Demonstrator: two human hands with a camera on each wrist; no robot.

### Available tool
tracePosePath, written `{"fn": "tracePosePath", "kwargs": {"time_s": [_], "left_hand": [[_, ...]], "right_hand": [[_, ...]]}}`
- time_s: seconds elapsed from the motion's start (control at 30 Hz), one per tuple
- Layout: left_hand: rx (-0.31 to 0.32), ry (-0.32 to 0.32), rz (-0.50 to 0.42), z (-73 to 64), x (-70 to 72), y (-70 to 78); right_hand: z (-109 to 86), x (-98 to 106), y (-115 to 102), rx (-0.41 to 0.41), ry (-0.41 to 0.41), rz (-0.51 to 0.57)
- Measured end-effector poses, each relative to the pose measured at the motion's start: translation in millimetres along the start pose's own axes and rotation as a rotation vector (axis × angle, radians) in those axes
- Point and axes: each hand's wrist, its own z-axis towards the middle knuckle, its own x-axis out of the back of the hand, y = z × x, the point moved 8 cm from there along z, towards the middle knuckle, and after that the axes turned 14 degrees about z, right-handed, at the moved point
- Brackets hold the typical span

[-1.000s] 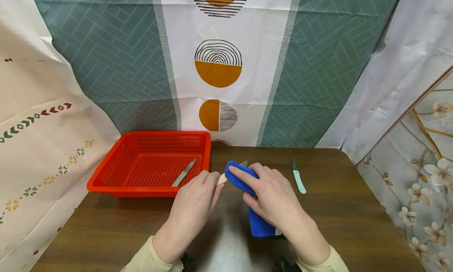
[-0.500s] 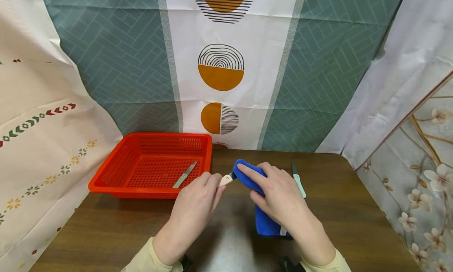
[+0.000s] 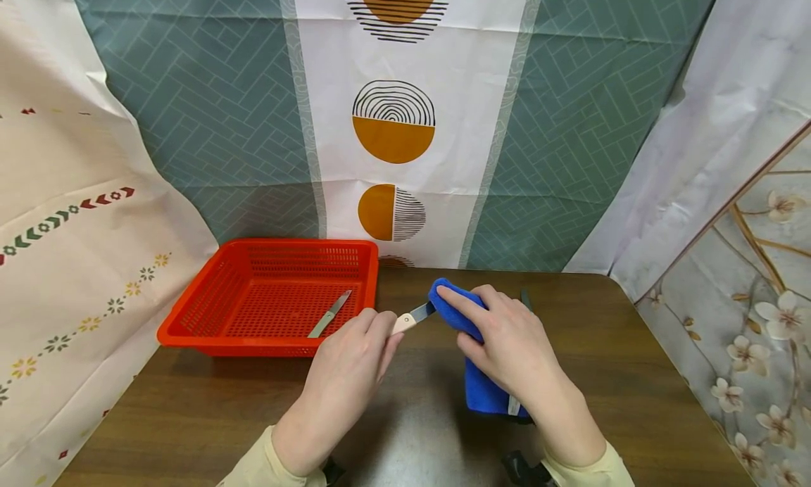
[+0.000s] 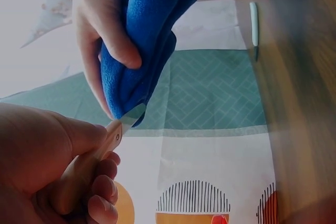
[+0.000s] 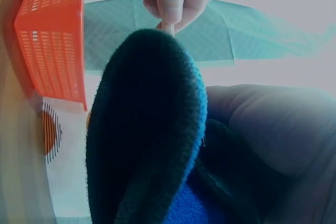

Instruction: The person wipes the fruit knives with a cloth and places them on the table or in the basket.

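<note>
My left hand (image 3: 351, 371) grips the cream handle of a small knife (image 3: 405, 323), its blade pointing to the right. My right hand (image 3: 510, 343) pinches a folded blue cloth (image 3: 453, 307) around the outer part of that blade, so the tip is hidden. In the left wrist view, the blade (image 4: 134, 115) enters the fold of the cloth (image 4: 149, 30), with the right thumb pressed against its side. The lower end of the cloth hangs beneath the right hand. The right wrist view is mostly filled by the dark cloth (image 5: 144, 114).
A red plastic basket (image 3: 266, 346) stands at the back left, with a pale green-handled knife (image 3: 329, 314) lying in it. Another knife (image 4: 255, 24), with a mint handle, lies on the wooden table (image 3: 633, 360) beyond my right hand. Patterned fabric (image 3: 393, 142) hangs behind.
My right hand has slid the cloth rightward along the blade, baring more of it near the handle. The left hand keeps its grip. The right hand now covers most of the mint-handled knife.
</note>
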Motion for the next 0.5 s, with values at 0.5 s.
{"fn": "tracePosePath", "kwargs": {"time_s": [0.5], "left_hand": [[-0.009, 0.035, -0.001, -1.0, 2.9, -0.5]], "right_hand": [[-0.3, 5.6, 19.0, -0.084, -0.011, -0.007]]}}
